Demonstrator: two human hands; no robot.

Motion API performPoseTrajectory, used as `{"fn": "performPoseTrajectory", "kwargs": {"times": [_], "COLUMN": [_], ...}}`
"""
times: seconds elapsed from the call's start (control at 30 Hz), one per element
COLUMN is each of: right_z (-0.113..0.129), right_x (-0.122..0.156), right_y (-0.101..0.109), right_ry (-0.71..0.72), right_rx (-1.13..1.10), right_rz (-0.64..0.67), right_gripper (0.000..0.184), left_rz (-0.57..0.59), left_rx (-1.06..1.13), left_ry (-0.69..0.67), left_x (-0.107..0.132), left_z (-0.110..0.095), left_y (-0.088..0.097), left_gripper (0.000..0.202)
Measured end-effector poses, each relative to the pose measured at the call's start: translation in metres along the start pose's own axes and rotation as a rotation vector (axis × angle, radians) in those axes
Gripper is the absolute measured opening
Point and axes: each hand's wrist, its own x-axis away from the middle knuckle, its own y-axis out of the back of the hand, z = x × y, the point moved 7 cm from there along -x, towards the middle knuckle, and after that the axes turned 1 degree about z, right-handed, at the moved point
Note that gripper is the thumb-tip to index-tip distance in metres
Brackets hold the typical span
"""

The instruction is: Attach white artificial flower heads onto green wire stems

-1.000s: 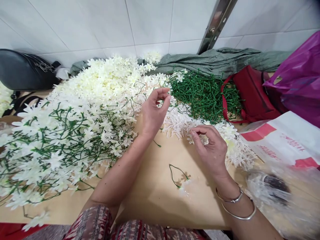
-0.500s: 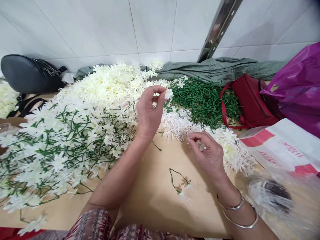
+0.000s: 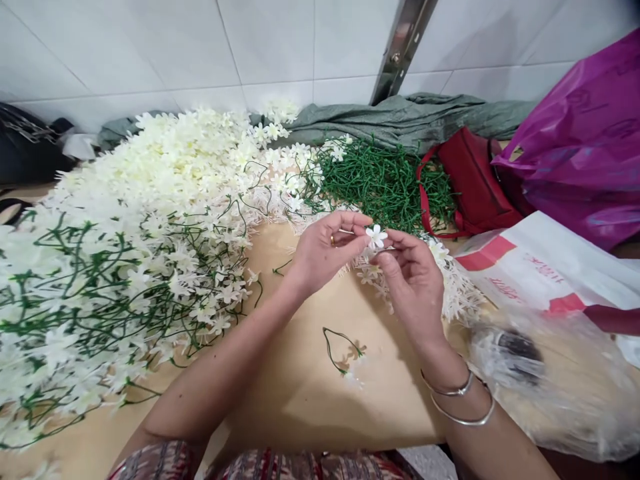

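A small white artificial flower (image 3: 376, 237) is pinched in the fingertips of my left hand (image 3: 331, 250), its open petals facing me. My right hand (image 3: 416, 283) meets it from the other side, thumb and fingers closed at the flower's edge; what they pinch is hidden. Below lies a bent green stem (image 3: 327, 347) with a whitish tip on the table (image 3: 300, 400). Behind the hands are tangled green stems (image 3: 385, 183) and loose white flower heads (image 3: 185, 150). Thin white stamen-like strands (image 3: 457, 293) lie beyond my right hand.
White flowers on green stems (image 3: 100, 293) pile up at the left. A red bag (image 3: 475, 180), purple plastic bag (image 3: 580, 147), white-and-red paper bag (image 3: 545, 260) and clear plastic wrap (image 3: 565, 393) crowd the right side. Grey-green cloth (image 3: 360, 123) runs along the wall.
My left hand has brought the flower down and right from the back pile. My right hand has risen slightly, so the two now meet at the flower. The view has shifted right.
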Motion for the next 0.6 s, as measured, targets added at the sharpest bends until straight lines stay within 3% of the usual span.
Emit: {"fn": "performPoseTrajectory", "kwargs": {"times": [0.13,0.3,0.5,0.6], "right_z": [-0.003,0.001,-0.013,-0.014], "right_x": [-0.001,0.004,0.008,0.007], "right_y": [-0.003,-0.011,-0.023,-0.02], "right_ry": [-0.071,-0.086,-0.237,-0.226], "right_rx": [-0.062,-0.035,-0.249,-0.243], "right_rz": [0.027,0.128,0.282,0.266], "right_gripper": [0.01,0.009,0.018,0.014], "left_rz": [0.01,-0.069,0.021,0.014], "left_rx": [-0.071,-0.169,0.09,0.134], "left_ry": [-0.009,-0.038,0.092,0.1], "left_x": [0.018,0.038,0.043,0.042], "left_z": [0.005,0.009,0.027,0.029], "left_y": [-0.007,0.003,0.0,0.0], "left_gripper": [0.018,0.012,0.031,0.04]}}
